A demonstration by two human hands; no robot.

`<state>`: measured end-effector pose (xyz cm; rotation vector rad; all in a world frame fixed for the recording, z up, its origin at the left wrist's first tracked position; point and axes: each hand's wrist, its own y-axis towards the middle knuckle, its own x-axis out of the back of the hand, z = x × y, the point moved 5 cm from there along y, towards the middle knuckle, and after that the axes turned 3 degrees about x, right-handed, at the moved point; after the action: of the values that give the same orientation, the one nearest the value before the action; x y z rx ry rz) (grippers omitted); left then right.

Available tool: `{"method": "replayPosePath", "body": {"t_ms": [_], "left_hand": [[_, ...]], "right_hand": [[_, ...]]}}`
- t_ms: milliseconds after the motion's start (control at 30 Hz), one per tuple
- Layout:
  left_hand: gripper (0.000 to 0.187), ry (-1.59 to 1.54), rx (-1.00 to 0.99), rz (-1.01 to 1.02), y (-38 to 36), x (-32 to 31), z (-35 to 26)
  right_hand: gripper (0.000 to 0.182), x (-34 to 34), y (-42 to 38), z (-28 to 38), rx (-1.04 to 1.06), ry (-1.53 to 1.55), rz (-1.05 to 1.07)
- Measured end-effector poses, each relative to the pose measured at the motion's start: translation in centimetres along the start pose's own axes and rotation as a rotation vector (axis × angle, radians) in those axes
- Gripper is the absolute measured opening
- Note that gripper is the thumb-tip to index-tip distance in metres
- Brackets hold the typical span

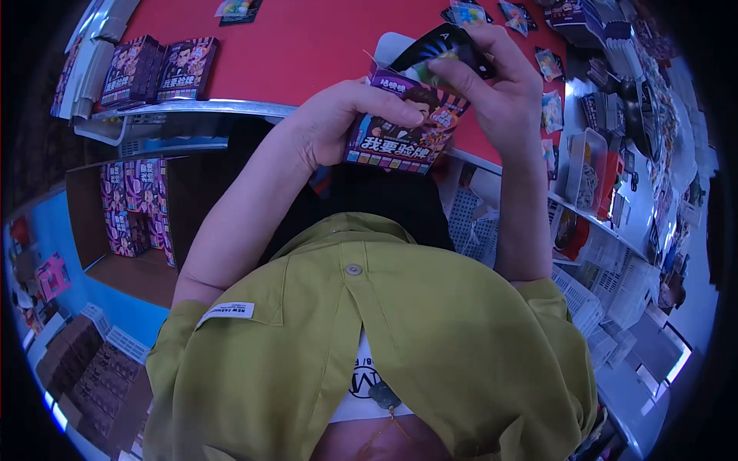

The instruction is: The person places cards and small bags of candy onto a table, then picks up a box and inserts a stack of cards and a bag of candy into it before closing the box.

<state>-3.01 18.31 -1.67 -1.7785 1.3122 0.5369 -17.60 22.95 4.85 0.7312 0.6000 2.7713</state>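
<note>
Holding a purple card box (403, 123) at the red table's (307, 46) near edge, about 12 o'clock from the person's chest. Left hand (338, 123) wraps the box from its 9 o'clock side, thumb laid across the printed front, fingers closed behind it. Right hand (500, 84) sits at the box's 2 o'clock, fingers pinched on a black card pack (446, 46) that stands at the box's open top; how far in it sits cannot be told.

Two more purple boxes (157, 69) lie flat at 10 o'clock on the table, well apart from the hands. Loose small packets (550, 65) scatter at 1 o'clock. A carton of stacked purple boxes (134, 207) sits under the table at 9 o'clock. White baskets (480, 223) at 3 o'clock, below the table's edge. Green shirt (430, 330) fills the lower frame.
</note>
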Motion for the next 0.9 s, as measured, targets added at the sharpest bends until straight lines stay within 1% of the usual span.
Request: {"method": "replayPosePath", "body": {"t_ms": [33, 67, 100, 133, 167, 200, 233, 267, 300, 333, 367, 400, 433, 500, 533, 600, 633, 700, 733, 767, 833, 900], "left_hand": [[0.053, -0.001, -0.005, -0.003, -0.2, -0.1, -0.5], [0.054, 0.072, -0.097, -0.01, -0.4, -0.2, -1.3], [0.054, 0.145, -0.189, -0.02, -0.7, -0.2, -1.9], [0.054, 0.143, -0.195, -0.026, -0.7, 0.0, -2.1], [0.056, 0.264, -0.22, -0.067, -0.6, 0.4, -2.4], [0.057, 0.386, -0.242, -0.107, -0.5, 0.7, -2.7], [0.057, 0.386, -0.246, -0.109, -0.2, 0.9, -3.0], [0.059, 0.431, -0.253, -0.057, 0.1, 1.0, -3.2], [0.061, 0.475, -0.26, -0.006, 0.4, 1.0, -3.4], [0.061, 0.475, -0.265, -0.012, 0.8, 1.5, -3.7], [0.062, 0.608, -0.28, -0.03, 1.3, 1.8, -3.8], [0.063, 0.743, -0.293, -0.049, 1.6, 2.0, -3.9], [0.063, 0.745, -0.298, -0.059, 1.6, 2.2, -3.7], [0.061, 0.948, -0.475, -0.118, 1.6, 2.5, -3.9], [0.061, 0.95, -0.477, -0.12, 1.6, 3.1, -3.4], [0.055, 0.663, -0.835, -0.104, -0.5, 3.8, -3.5], [0.055, 0.663, -0.825, -0.102, -1.1, 4.0, -3.1], [0.046, 0.192, -0.683, -0.18, -2.2, 5.6, -2.0], [0.035, 0.174, -0.64, -0.274, -1.9, 5.6, -1.3], [0.035, 0.175, -0.642, -0.281, -1.7, 5.3, -1.1], [0.028, 0.101, -0.548, -0.267, -0.7, 4.5, -0.7], [0.026, 0.126, -0.578, -0.285, -0.4, 3.6, -1.2]], "right_hand": [[0.022, -0.5, 0.1, 0.7, 0.138, 0.058, 0.026], [0.022, -0.8, 0.2, 1.2, 0.141, 0.062, 0.031], [0.019, -0.8, 0.4, 1.6, 0.045, 0.149, -0.008], [0.018, -0.9, 0.5, 1.5, -0.05, 0.235, -0.046], [0.018, -0.9, 0.6, 1.4, -0.046, 0.239, -0.042], [0.019, -1.3, 0.5, 1.8, 0.107, -0.055, 0.066], [0.021, -1.7, 0.4, 2.2, 0.259, -0.352, 0.171], [0.021, -1.5, 0.4, 2.2, 0.263, -0.351, 0.175], [0.019, -1.4, 0.2, 2.4, 0.249, -0.427, 0.167], [0.02, -1.4, 0.3, 2.4, 0.237, -0.501, 0.159], [0.02, -1.7, 0.3, 2.3, 0.245, -0.496, 0.161], [0.022, -2.2, 0.1, 2.1, 0.268, -0.623, 0.157], [0.026, -2.7, -0.1, 1.8, 0.29, -0.75, 0.151], [0.027, -4.2, -0.9, 0.6, 0.286, -0.716, 0.128], [0.028, -4.6, -1.1, 0.2, 0.271, -0.687, 0.108], [0.028, -4.8, -1.4, 0.4, 0.275, -0.734, 0.1], [0.029, -4.8, -1.6, 0.6, 0.277, -0.784, 0.089], [0.031, -4.9, -1.9, 0.4, 0.26, -0.773, 0.082], [0.032, -5.0, -1.8, 0.3, 0.25, -0.764, 0.073], [0.032, -5.2, -1.8, 0.3, 0.253, -0.757, 0.074], [0.037, -5.0, -1.6, 0.2, 0.224, -0.801, 0.093], [0.036, -4.9, -1.6, 0.6, 0.222, -0.802, 0.103]]}}
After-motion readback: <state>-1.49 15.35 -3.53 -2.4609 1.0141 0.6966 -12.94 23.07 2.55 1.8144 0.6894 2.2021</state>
